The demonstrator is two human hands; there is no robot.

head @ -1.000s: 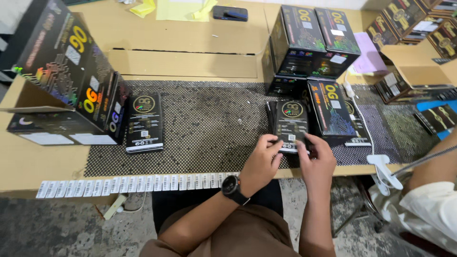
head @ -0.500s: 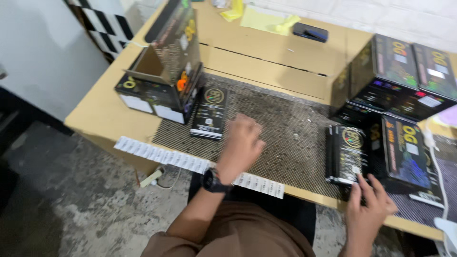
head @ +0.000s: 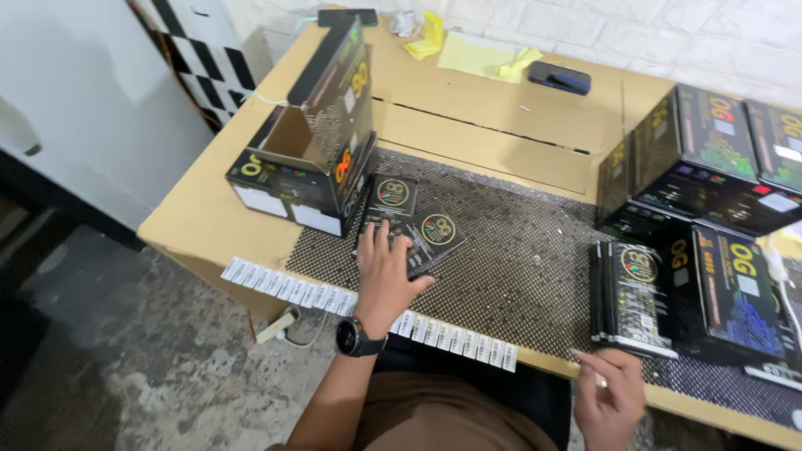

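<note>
Two flat black packets [head: 418, 230] under spread fingers [head: 380, 242] of left hand [head: 384, 280], beside open black carton [head: 309, 159]. Right hand [head: 610, 392] at surface [head: 501, 108] edge, fingers loosely curled, below upright packet stack [head: 631, 296].

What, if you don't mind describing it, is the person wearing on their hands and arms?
The left hand has a dark round-faced wristwatch on a black strap. The forearm is bare, with no sleeve in view. The right hand shows a small pale ring. No gloves on either.
</note>
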